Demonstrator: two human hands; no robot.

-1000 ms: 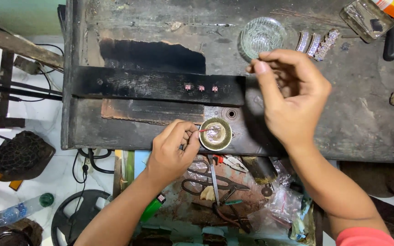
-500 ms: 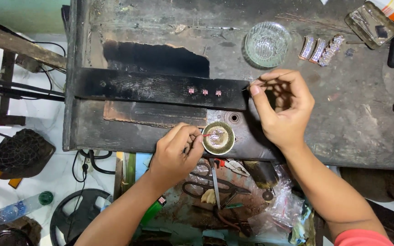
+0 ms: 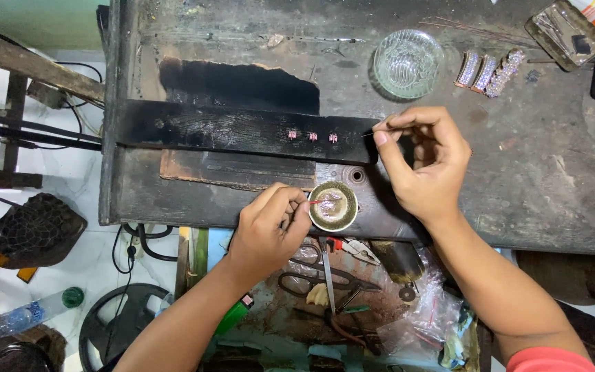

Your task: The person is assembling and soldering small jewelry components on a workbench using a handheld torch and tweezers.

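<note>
Three pink pieces [image 3: 312, 136]: on black bar [image 3: 242, 131], just left of right hand.
Left hand [image 3: 270, 231]: pinching red stick [image 3: 313, 202] over small round dish [image 3: 332, 206].
Right hand [image 3: 425, 162]: fingertips pinched on thin wire [image 3: 368, 133].
Glass bowl [image 3: 408, 63]: beyond right hand.

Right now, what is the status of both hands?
Left hand pinches thin red piece at small round dish. Right hand pinches fine wire by black bar. Nothing between.

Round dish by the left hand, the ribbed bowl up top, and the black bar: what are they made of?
Round dish: looks like metal, brassy rim with a shiny pale centre. Ribbed bowl: clear pressed glass, see-through with moulded ridges. Black bar: probably wood, charred or painted matte black; faint grain shows.
</note>
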